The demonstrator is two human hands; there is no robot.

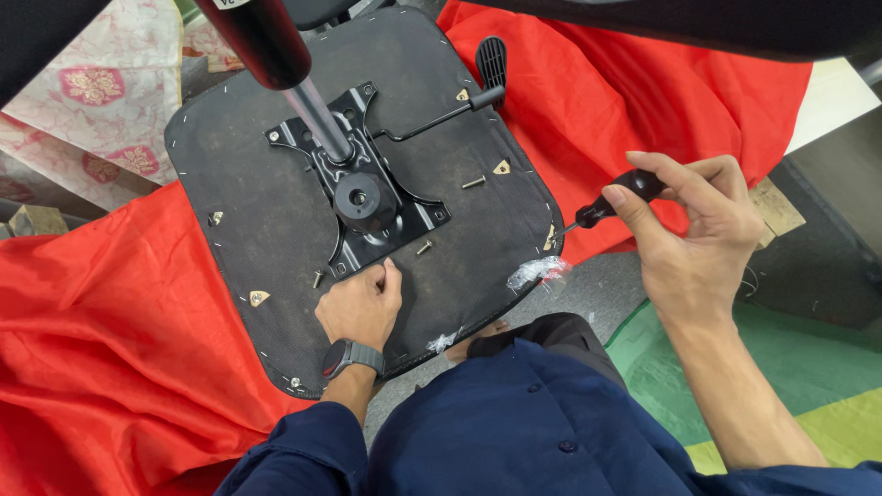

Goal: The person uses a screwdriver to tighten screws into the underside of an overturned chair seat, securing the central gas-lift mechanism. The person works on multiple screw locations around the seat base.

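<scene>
Two bare hands work over an upturned office chair seat [276, 184], its black underside facing up and lying on a bright red cloth [101, 349] that cushions it from the floor. The left hand [361, 308] is curled into a loose fist and presses on the seat base just below the black metal tilt mechanism [367, 197], apparently to steady the seat; it grasps nothing that can be seen, and a dark watch sits on its wrist. The right hand [698, 234] is clenched around the black handle of a screwdriver [617, 197], whose thin tip points at a small fitting on the seat's right edge, beside a scrap of clear plastic wrap [537, 271]. Several loose screws [473, 182] lie on the seat around the mechanism, one near each corner of its plate, seemingly kept close to the holes they belong to. A gas-lift cylinder [276, 55], dark red above and silver below, rises from the mechanism towards the camera, and a black lever with a ribbed paddle [491, 60] sticks out to the upper right. Small triangular gold tabs mark points on the seat base. A pale fabric with pink floral medallions [92, 87] lies at upper left, and a green and yellow mat [808, 386] at lower right. No readable label or sign shows clearly.
</scene>
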